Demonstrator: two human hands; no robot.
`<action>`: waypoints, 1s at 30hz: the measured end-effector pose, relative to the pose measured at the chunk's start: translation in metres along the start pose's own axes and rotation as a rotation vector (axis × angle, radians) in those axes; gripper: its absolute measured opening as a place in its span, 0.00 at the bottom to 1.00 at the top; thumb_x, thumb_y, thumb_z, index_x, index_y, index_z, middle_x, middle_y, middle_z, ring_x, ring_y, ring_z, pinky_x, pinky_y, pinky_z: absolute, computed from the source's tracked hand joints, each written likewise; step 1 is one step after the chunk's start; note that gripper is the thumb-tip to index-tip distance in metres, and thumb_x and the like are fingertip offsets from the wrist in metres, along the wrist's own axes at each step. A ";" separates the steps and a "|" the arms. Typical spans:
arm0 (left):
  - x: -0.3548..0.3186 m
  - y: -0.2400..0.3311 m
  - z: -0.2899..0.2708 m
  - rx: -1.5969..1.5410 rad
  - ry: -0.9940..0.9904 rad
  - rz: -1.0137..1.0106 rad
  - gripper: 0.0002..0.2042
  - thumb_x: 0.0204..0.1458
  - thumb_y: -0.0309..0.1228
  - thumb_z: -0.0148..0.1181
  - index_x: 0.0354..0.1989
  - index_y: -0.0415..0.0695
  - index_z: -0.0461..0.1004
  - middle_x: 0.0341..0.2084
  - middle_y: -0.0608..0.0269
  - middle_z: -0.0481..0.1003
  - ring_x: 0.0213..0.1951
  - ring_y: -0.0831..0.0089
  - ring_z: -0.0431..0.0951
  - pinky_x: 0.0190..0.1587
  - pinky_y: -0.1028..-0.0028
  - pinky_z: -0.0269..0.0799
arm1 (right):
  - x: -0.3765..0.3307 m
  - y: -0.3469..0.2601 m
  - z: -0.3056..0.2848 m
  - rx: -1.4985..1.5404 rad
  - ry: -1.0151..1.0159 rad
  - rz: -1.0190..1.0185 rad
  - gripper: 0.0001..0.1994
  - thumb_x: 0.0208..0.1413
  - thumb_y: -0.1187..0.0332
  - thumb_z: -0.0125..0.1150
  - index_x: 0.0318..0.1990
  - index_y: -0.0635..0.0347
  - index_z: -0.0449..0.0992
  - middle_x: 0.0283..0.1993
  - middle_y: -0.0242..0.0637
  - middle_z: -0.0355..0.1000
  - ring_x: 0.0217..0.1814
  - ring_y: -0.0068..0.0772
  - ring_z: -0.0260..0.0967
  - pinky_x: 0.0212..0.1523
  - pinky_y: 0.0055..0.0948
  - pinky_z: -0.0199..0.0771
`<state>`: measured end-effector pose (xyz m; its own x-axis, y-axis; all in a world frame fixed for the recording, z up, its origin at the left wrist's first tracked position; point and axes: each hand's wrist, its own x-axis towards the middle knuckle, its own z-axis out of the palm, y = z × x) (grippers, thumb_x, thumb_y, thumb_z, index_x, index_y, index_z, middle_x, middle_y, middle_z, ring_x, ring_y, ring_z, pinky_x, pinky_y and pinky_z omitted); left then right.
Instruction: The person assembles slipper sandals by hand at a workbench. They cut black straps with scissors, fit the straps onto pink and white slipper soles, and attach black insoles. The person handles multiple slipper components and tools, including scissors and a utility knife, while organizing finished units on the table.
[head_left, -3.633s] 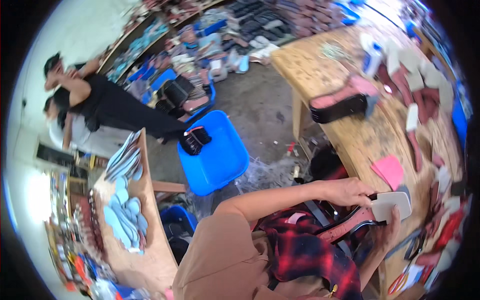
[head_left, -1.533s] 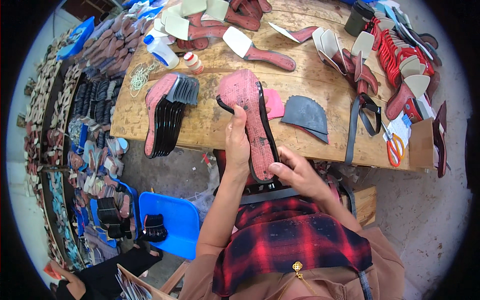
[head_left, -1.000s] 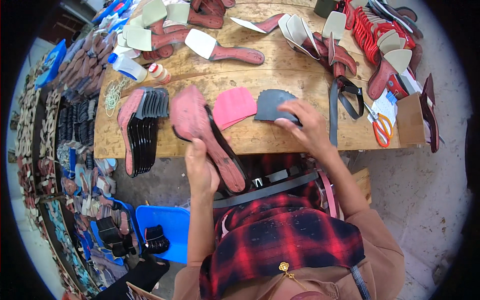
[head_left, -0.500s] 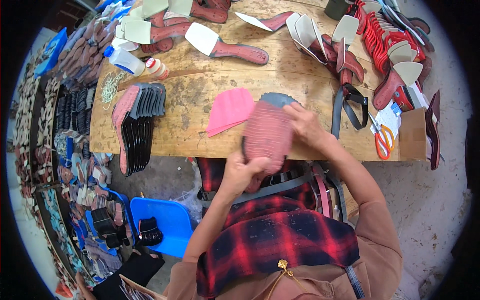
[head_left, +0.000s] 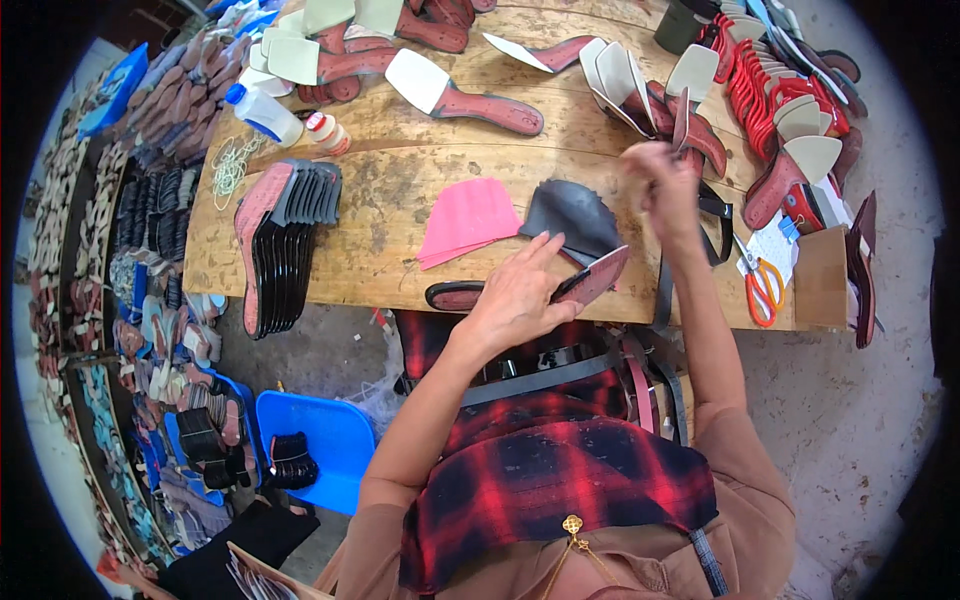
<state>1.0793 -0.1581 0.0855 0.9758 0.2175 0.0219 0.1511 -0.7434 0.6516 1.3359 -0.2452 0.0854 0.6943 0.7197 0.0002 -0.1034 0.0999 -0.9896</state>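
Observation:
My left hand (head_left: 512, 300) is closed over a dark-edged reddish shoe insole (head_left: 603, 272) at the table's front edge, its heel end poking out to the left of my hand. The insole's middle is hidden under my palm. Just beyond my fingers lie dark grey curved pieces (head_left: 570, 213), beside a small stack of pink curved pieces (head_left: 470, 215). My right hand (head_left: 665, 190) is raised to the right, nearest the black strap (head_left: 716, 225) and a group of white-tipped insoles (head_left: 620, 75). Its fingers are smeared by motion.
A row of black-edged insoles (head_left: 285, 250) overhangs the wooden table (head_left: 380, 200) on the left, near two bottles (head_left: 265, 115). Orange-handled scissors (head_left: 763, 285) and a cardboard box (head_left: 825, 275) sit at right. A blue chair (head_left: 335, 435) stands below.
The insole was upright between both hands; now it lies tipped on the table edge under my left hand. My right hand has let go and moved up and right. The grey pieces are uncovered.

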 end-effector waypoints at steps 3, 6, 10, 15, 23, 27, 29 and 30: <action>0.003 -0.004 0.001 -0.014 -0.006 0.003 0.24 0.47 0.46 0.63 0.45 0.38 0.79 0.64 0.41 0.60 0.66 0.46 0.59 0.65 0.59 0.57 | -0.019 -0.050 -0.005 0.071 0.172 -0.241 0.07 0.59 0.68 0.58 0.38 0.61 0.78 0.36 0.34 0.78 0.26 0.11 0.67 0.18 0.13 0.54; 0.001 -0.010 0.000 0.001 0.042 0.048 0.24 0.46 0.44 0.64 0.47 0.38 0.78 0.64 0.40 0.59 0.65 0.47 0.61 0.65 0.59 0.57 | -0.042 -0.044 0.016 -0.332 0.031 -0.554 0.09 0.61 0.68 0.56 0.40 0.65 0.77 0.41 0.35 0.77 0.39 0.21 0.72 0.37 0.20 0.71; 0.005 -0.006 -0.001 -0.074 0.072 0.104 0.25 0.43 0.41 0.66 0.47 0.36 0.77 0.66 0.38 0.56 0.65 0.48 0.60 0.66 0.60 0.56 | -0.045 -0.041 0.033 -0.768 -0.378 -0.229 0.21 0.51 0.59 0.65 0.48 0.64 0.75 0.47 0.39 0.74 0.47 0.33 0.73 0.51 0.30 0.69; 0.003 -0.006 -0.003 0.014 0.002 0.060 0.26 0.45 0.46 0.64 0.46 0.35 0.77 0.65 0.38 0.57 0.67 0.48 0.58 0.67 0.61 0.55 | -0.020 -0.020 0.035 -0.988 -0.500 -0.285 0.13 0.53 0.64 0.61 0.37 0.66 0.74 0.36 0.41 0.72 0.39 0.31 0.69 0.41 0.32 0.67; 0.005 -0.012 -0.002 0.029 0.030 0.081 0.31 0.46 0.48 0.64 0.52 0.33 0.74 0.61 0.38 0.63 0.63 0.46 0.62 0.65 0.60 0.59 | -0.029 -0.089 0.034 -0.411 0.381 -0.504 0.08 0.62 0.66 0.58 0.37 0.63 0.74 0.27 0.26 0.65 0.28 0.14 0.57 0.27 0.20 0.59; -0.016 0.030 -0.018 -0.257 0.233 -0.110 0.20 0.49 0.40 0.65 0.44 0.35 0.76 0.44 0.49 0.78 0.47 0.54 0.78 0.48 0.63 0.74 | -0.091 -0.085 0.049 -0.965 0.289 -0.891 0.06 0.52 0.75 0.62 0.38 0.61 0.75 0.43 0.44 0.76 0.41 0.40 0.76 0.42 0.31 0.74; -0.035 0.032 -0.024 -0.752 0.183 -0.252 0.18 0.51 0.35 0.65 0.46 0.35 0.74 0.40 0.56 0.79 0.40 0.63 0.80 0.42 0.69 0.76 | -0.136 -0.075 0.067 -1.090 0.096 -0.872 0.07 0.49 0.76 0.63 0.37 0.60 0.76 0.48 0.43 0.76 0.49 0.46 0.75 0.48 0.35 0.75; -0.045 0.034 -0.026 -0.997 0.160 -0.333 0.17 0.52 0.32 0.65 0.47 0.35 0.73 0.38 0.60 0.79 0.37 0.67 0.81 0.39 0.72 0.77 | -0.155 -0.073 0.077 -1.141 -0.032 -0.791 0.08 0.48 0.75 0.64 0.37 0.60 0.76 0.49 0.41 0.76 0.51 0.46 0.74 0.50 0.37 0.75</action>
<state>1.0368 -0.1770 0.1266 0.8660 0.4492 -0.2195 0.1381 0.2070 0.9685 1.1808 -0.3110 0.1688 0.2769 0.7527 0.5973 0.9487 -0.1156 -0.2941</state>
